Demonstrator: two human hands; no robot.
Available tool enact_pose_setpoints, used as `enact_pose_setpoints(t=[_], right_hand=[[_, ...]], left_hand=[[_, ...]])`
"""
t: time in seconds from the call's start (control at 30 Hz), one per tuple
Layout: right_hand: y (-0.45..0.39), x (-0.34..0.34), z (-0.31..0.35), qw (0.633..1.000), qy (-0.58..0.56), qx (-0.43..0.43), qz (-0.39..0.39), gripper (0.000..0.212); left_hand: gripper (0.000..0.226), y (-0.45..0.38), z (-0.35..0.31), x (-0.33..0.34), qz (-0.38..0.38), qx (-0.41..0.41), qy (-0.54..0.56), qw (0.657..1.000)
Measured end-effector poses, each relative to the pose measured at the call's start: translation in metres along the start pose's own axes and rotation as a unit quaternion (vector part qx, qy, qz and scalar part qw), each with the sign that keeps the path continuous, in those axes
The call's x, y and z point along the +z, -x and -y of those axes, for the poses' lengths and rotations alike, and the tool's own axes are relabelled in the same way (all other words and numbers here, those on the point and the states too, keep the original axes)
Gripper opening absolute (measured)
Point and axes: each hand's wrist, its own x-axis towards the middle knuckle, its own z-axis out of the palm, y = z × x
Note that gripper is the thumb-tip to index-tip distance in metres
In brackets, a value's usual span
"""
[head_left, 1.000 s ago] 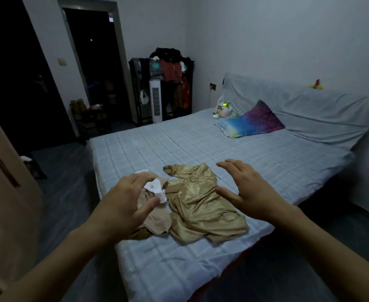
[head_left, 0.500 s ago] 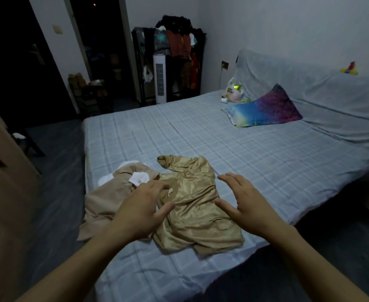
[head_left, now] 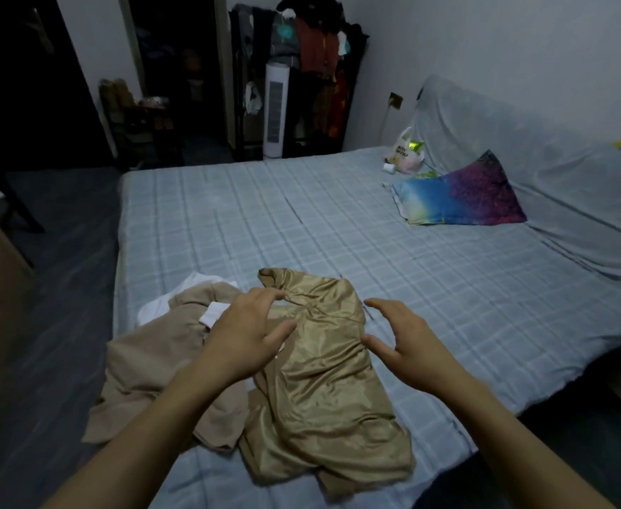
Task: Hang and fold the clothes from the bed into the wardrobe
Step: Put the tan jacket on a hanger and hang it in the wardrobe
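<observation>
Two hands in view — left hand [head_left: 244, 337] and right hand [head_left: 408, 343], neither holding anything.

Garments on the bed [head_left: 338, 222]: three — one shiny gold garment [head_left: 323, 383], one matte beige garment [head_left: 151, 365], one white garment [head_left: 188, 292] mostly covered by the beige one.

Pillows: one, the multicoloured pillow [head_left: 463, 196].

Plastic bags: one white plastic bag [head_left: 404, 152] at the far corner of the bed.

Tower fans: one white tower fan [head_left: 275, 108].

Clothes racks: one dark clothes rack [head_left: 301, 67], its hanging items too crowded to count.

Wall sockets: one wall socket [head_left: 396, 101].
</observation>
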Motion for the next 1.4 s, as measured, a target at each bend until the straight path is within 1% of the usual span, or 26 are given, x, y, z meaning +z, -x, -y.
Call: enact_pose_setpoints(t=[0.17,0.23,0.3,0.37,0.43,0.53,0.67,0.7,0.77,0.8,0.83,0.9,0.93,1.0,1.07,1.13,1.2,1.27,1.33,1.4], right_hand=[[-0.053,0.019,-0.007,0.999,-0.031,-0.025,0.023,0.061],[-0.073,0.025,-0.013,0.998,-0.041,-0.037,0.029,0.06],[-0.089,0.031,-0.023,0.997,-0.05,-0.052,0.039,0.058],[-0.104,0.036,-0.039,0.995,-0.062,-0.066,0.051,0.057],[-0.12,0.042,-0.061,0.992,-0.068,-0.077,0.068,0.057],[-0.149,0.052,-0.098,0.986,-0.084,-0.093,0.107,0.058],[-0.188,0.061,-0.146,0.972,-0.091,-0.144,0.165,0.055],[-0.198,0.064,-0.156,0.968,-0.09,-0.156,0.176,0.055],[-0.216,0.072,-0.173,0.961,-0.084,-0.173,0.199,0.054],[-0.224,0.077,-0.179,0.957,-0.081,-0.178,0.212,0.054],[-0.232,0.084,-0.183,0.954,-0.079,-0.184,0.225,0.053],[-0.242,0.096,-0.186,0.949,-0.076,-0.19,0.239,0.052],[-0.246,0.104,-0.187,0.946,-0.073,-0.197,0.248,0.052],[-0.253,0.124,-0.188,0.938,-0.062,-0.217,0.265,0.05],[-0.258,0.139,-0.19,0.931,-0.049,-0.226,0.281,0.05],[-0.265,0.162,-0.19,0.922,-0.037,-0.243,0.298,0.05],[-0.274,0.183,-0.189,0.915,-0.023,-0.258,0.31,0.048],[-0.28,0.202,-0.188,0.909,-0.011,-0.266,0.32,0.044],[-0.286,0.223,-0.186,0.904,-0.006,-0.277,0.325,0.04],[-0.292,0.243,-0.184,0.899,-0.002,-0.29,0.328,0.035]], left_hand=[[0.073,-0.023,0.015,-0.001,-0.022,-0.037,0.019,0.999],[0.069,-0.031,0.025,0.004,-0.03,-0.057,0.014,0.998],[0.06,-0.038,0.034,0.014,-0.03,-0.089,0.013,0.996],[0.048,-0.044,0.04,0.029,-0.032,-0.113,0.003,0.993],[0.041,-0.051,0.039,0.046,-0.035,-0.135,-0.009,0.99],[0.044,-0.062,0.036,0.071,-0.048,-0.175,-0.031,0.983],[0.043,-0.08,0.032,0.108,-0.077,-0.269,-0.025,0.96],[0.045,-0.085,0.031,0.118,-0.081,-0.287,-0.026,0.954],[0.057,-0.092,0.032,0.137,-0.08,-0.322,-0.024,0.943],[0.06,-0.094,0.033,0.146,-0.083,-0.339,-0.017,0.937],[0.056,-0.095,0.037,0.156,-0.089,-0.354,-0.01,0.931],[0.042,-0.096,0.043,0.17,-0.096,-0.371,-0.007,0.924],[0.039,-0.096,0.048,0.176,-0.098,-0.381,-0.011,0.919],[0.044,-0.094,0.059,0.186,-0.096,-0.401,-0.013,0.911],[0.057,-0.09,0.066,0.195,-0.093,-0.42,-0.003,0.903],[0.067,-0.081,0.079,0.208,-0.101,-0.446,0.012,0.889],[0.072,-0.074,0.092,0.225,-0.111,-0.469,0.025,0.876],[0.078,-0.065,0.105,0.246,-0.102,-0.501,0.05,0.858],[0.076,-0.058,0.118,0.266,-0.081,-0.525,0.063,0.845],[0.063,-0.052,0.131,0.284,-0.065,-0.534,0.074,0.839]])
